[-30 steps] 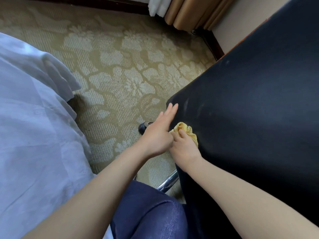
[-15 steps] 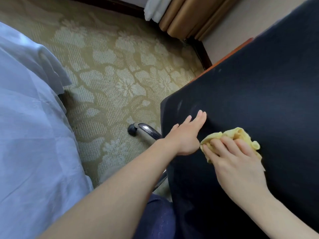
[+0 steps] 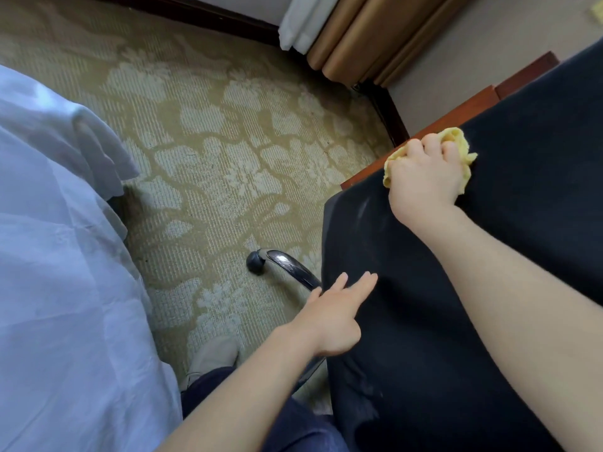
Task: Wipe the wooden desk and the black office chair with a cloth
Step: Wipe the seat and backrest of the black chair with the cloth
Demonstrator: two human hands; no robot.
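The black office chair (image 3: 456,305) fills the right half of the view, its dark fabric surface facing me. My right hand (image 3: 424,177) grips a bunched yellow cloth (image 3: 456,138) and presses it against the chair's far upper edge. My left hand (image 3: 332,314) rests with straight fingers on the chair's near left edge and holds nothing. A strip of the wooden desk (image 3: 463,109) shows just behind the chair's far edge.
White bed linen (image 3: 65,256) covers the left side. Patterned carpet (image 3: 212,158) lies between bed and chair, with a chrome chair leg and black caster (image 3: 257,262) on it. Curtains (image 3: 359,34) hang at the top. My shoe (image 3: 215,357) and blue-trousered leg sit below.
My right hand has carried the cloth from the chair's near left edge across the fabric to its far upper edge. My left hand stays flat on the near edge.
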